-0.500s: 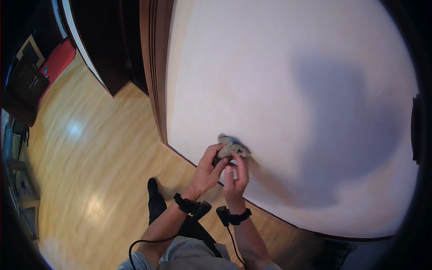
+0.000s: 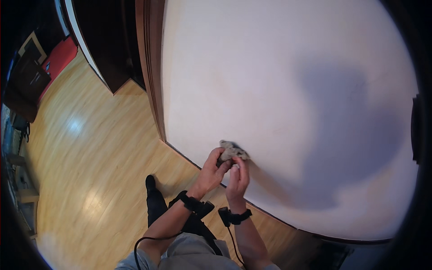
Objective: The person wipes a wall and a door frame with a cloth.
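Item: crumpled grey-beige cloth (image 2: pixel 235 152), one, at the fingertips of both hands. Left grip (image 2: pixel 208 173): closed on the cloth's near left side, some fingers hidden from me beneath it. Right grip (image 2: pixel 238 179): fingertips bent against the cloth's near edge; how firmly they pinch, I cannot tell. Cloth against wall: contact not clear from my view.

Wall (image 2: pixel 238 67): white, beyond and right of the grip. Shadow (image 2: pixel 346 135): broad, on the wall right of the grip. Black object (image 2: pixel 416 130): far right of the grip, cut off by the rim, kind unclear. Door frame (image 2: pixel 153 67): brown, left of and beyond the grip. Floor (image 2: pixel 103 153): pale wood, left of the grip. Shoe (image 2: pixel 150 182): black, on the floor, left of the grip. Pale furniture (image 2: pixel 29 195): far left of the grip, partly lost in the rim; contents, I cannot make out.
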The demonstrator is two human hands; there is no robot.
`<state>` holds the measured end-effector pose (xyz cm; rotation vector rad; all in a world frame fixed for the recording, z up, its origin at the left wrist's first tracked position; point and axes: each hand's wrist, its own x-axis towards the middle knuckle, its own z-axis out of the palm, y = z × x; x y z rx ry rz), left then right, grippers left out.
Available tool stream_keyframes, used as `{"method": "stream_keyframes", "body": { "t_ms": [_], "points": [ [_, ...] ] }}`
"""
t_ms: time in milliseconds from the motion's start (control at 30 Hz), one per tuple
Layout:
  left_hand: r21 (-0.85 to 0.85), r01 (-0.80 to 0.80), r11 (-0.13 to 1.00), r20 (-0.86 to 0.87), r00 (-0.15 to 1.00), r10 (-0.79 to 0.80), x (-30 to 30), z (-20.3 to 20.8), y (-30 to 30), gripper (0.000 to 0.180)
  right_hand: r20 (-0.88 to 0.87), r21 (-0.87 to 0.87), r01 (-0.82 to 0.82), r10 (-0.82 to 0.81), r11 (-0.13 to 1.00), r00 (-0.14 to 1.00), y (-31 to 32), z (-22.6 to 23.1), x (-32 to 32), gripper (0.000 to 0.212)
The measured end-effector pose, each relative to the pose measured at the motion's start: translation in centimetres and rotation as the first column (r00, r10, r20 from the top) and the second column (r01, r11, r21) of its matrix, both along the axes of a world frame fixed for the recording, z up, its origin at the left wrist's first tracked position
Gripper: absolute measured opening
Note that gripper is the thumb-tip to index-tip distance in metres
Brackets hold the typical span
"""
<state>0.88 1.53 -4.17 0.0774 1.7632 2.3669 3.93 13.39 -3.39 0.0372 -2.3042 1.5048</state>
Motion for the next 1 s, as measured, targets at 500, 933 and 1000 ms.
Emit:
{"method": "stream_keyframes", "body": {
  "t_ms": [500,933,1000],
  "points": [
    [0.081,0.084,0.993,0.111,0.99,-0.093,3.7,-7.1,5.5,0.047,0.323,-0.161,0.145,-0.087,0.976,0.942,4.9,-7.8,3.9,0.033],
    [-0.324,0.124,0.938,-0.227,0.952,-0.204,2.9,-4.3,6.9,0.059,0.243,-0.437,0.462,-0.393,0.772,0.887,4.4,-2.9,3.3,0.03],
    [-0.323,0.07,0.944,-0.22,0.964,-0.147,2.0,-4.5,5.6,0.062,0.222,-0.432,0.459,-0.402,0.776,0.888,2.7,-3.1,2.2,0.03]
  ]
}}
